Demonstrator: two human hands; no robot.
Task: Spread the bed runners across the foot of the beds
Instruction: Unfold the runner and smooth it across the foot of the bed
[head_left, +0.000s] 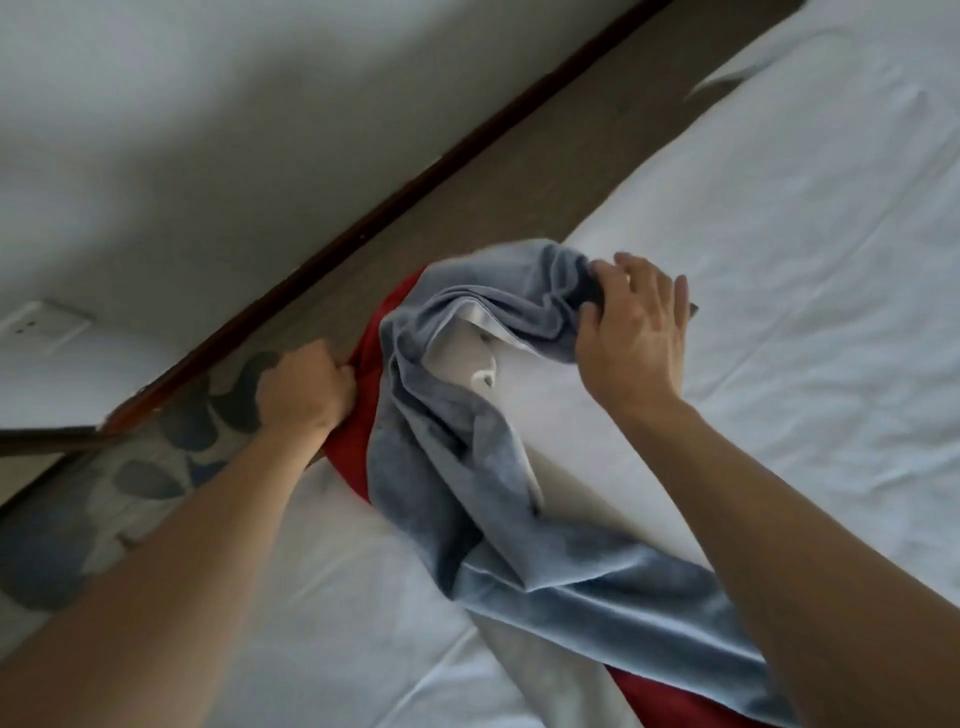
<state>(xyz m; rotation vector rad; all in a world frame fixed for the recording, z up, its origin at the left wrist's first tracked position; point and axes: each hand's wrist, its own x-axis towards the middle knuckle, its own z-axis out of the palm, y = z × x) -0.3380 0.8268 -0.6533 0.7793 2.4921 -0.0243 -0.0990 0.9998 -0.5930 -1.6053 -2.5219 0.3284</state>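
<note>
While unfinished: bunched blue-grey velvet bed runner with red edge (467, 441) lies twisted on white-sheeted bed (779, 260)
Grip: my left hand (304, 387) clenches its red edge, right hand (636, 325) grasps blue folds
Left: spreading flat

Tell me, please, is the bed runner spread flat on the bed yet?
Not yet. The bed runner lies bunched and twisted on the white bed; the left hand grips its red edge, the right hand its grey end.

Bare forearms (171, 540), bare hands (636, 332).

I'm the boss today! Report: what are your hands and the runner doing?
Left hand grips red edge. Right hand grips blue bunch. Runner crumpled on bed, not spread. Nothing blocking.
</note>
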